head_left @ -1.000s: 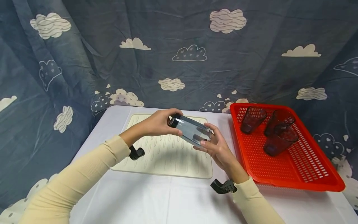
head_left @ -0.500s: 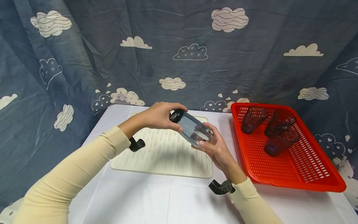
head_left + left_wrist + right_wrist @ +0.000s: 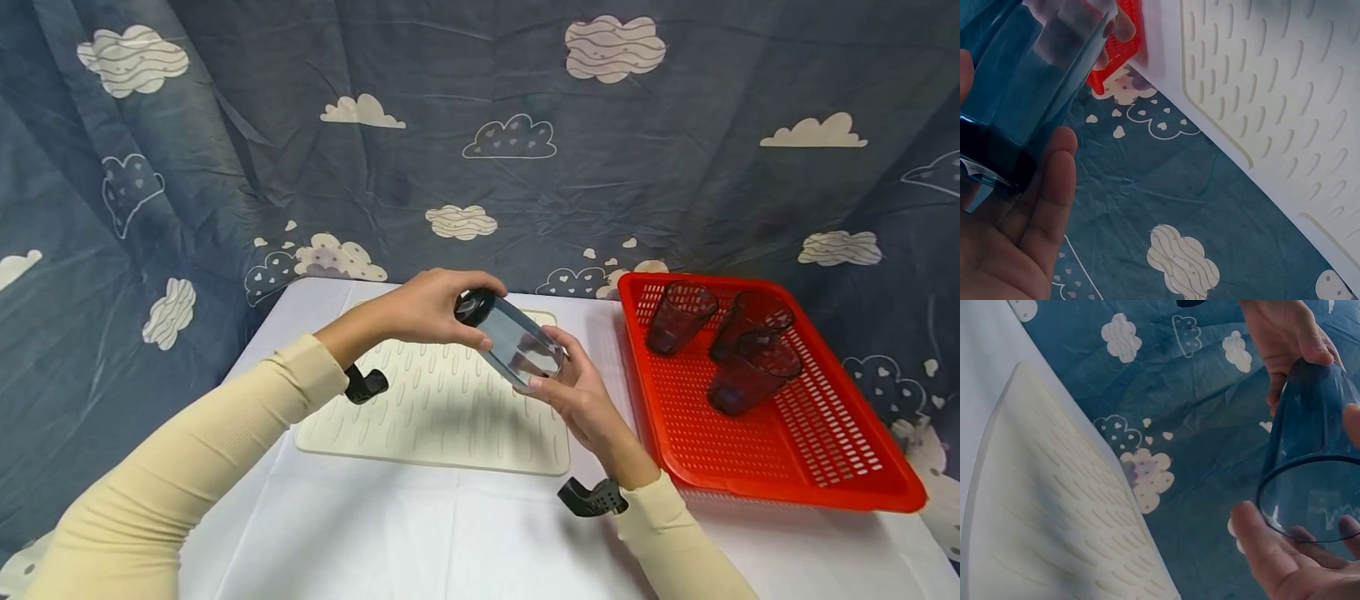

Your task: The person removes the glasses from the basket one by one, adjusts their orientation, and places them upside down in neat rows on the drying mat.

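A clear blue-grey drinking glass [image 3: 517, 342] is held tilted in the air above a cream ribbed drying mat [image 3: 435, 408]. My left hand [image 3: 431, 308] grips its thick dark base between thumb and fingers. At the open end, my right hand [image 3: 581, 400] holds the rim. The right wrist view shows the round mouth of the glass [image 3: 1310, 487] facing that camera, with right-hand fingers [image 3: 1266, 550] around it. In the left wrist view the dark base [image 3: 997, 150] lies against the left palm and fingers.
To the right stands a red perforated plastic basket [image 3: 697, 450] holding three dark-looking glasses [image 3: 753, 375]. A white cloth [image 3: 375, 533] covers the table. Behind it hangs a dark blue curtain [image 3: 420, 183] with cloud prints. Each wrist wears a black camera strap.
The base end of the glass has risen slightly with the left hand, and the glass has turned so its base shows more. Both hands keep hold of it.
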Demonstrator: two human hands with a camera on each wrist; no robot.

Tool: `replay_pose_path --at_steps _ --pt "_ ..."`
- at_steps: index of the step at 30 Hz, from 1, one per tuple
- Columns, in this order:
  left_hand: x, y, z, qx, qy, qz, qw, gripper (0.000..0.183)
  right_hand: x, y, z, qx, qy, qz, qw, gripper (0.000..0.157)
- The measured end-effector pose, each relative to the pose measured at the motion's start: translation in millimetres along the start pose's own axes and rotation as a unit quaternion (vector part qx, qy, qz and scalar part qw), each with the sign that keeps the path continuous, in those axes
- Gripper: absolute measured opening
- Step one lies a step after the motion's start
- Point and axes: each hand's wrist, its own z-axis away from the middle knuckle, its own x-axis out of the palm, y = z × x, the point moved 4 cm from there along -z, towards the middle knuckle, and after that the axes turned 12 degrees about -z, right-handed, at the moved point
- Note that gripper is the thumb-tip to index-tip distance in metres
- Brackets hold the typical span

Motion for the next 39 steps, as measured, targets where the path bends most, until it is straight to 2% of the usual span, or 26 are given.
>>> replay_pose_path --at_steps 6,12,16,21,25,29,39 --pt "-3.3 -4.1 3.6 -0.005 -0.003 -0.024 0.9997 0.063 -2.0 3.8 -0.5 0.014 0.021 0.092 0.995 0.082" --pt "-9.0 -11.8 8.3 -0.019 -0.007 -0.058 0.9981 0.064 -5.1 3.0 1.8 0.003 0.02 0.138 0.99 0.079" --pt "-10.7 -16.6 11.5 -0.019 -0.011 -0.087 0.996 0.065 -6.7 -1.1 5.1 -0.01 0.035 0.186 0.982 0.075" --pt "-10.7 -23.9 14.6 -0.028 -0.017 -0.113 0.9931 0.067 -8.6 -7.6 14.3 -0.023 0.051 0.268 0.962 0.063" --pt "-10.9 -33.4 17.2 -0.055 -0.015 -0.137 0.9889 0.068 -10.2 -14.5 27.5 -0.037 0.045 0.344 0.937 0.056" --pt "-12.7 -43.7 21.2 -0.076 -0.011 -0.154 0.9851 0.067 -11.7 -25.6 38.9 -0.053 0.042 0.396 0.916 0.054" --pt "-17.6 -68.4 26.5 -0.087 -0.015 -0.145 0.9855 0.066 -15.2 -51.6 53.5 -0.053 0.036 0.446 0.893 0.056"
